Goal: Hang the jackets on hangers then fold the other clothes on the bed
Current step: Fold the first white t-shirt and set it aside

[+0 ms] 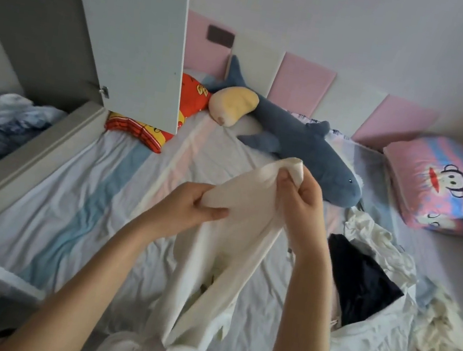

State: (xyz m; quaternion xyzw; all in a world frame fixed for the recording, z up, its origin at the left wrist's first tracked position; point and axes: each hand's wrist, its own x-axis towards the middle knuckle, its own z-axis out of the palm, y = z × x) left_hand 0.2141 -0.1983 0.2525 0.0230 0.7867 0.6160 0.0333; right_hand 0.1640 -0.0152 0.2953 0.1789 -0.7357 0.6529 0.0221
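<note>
Your left hand [198,206] is clenched on a bunched fold of the cream-white cloth garment [230,254], thumb on top. Your right hand [301,204] pinches the garment's upper edge, fingers curled round it, higher and farther from you than the left. The garment is lifted over the middle of the bed and hangs from both grips in two long panels down to your lap.

Under it is the pastel striped bed sheet [69,195], wrinkled.

Just right of your right forearm is the loose clothes pile: a dark navy garment [359,280] lies on a pale white shirt [373,343], with crumpled off-white clothes [381,238] behind it and to the right.

Containers: the grey wardrobe compartment [49,34] on the left holds a heap of blue and white clothes [5,124]. Upper shelf contents are blurred.

Writing: yellow lettering on the red printed cushion [190,99], not readable. The pink-and-blue striped pillow [441,184] at far right carries a cartoon monkey face.

Around: a long blue-grey shark plush [299,143] lies along the pink-and-white padded headboard [302,83], and a cream-yellow round plush [232,105] rests against its tail end.

In the way: the open white wardrobe door [132,29] hangs over the bed's left corner and hides part of the red cushion.
</note>
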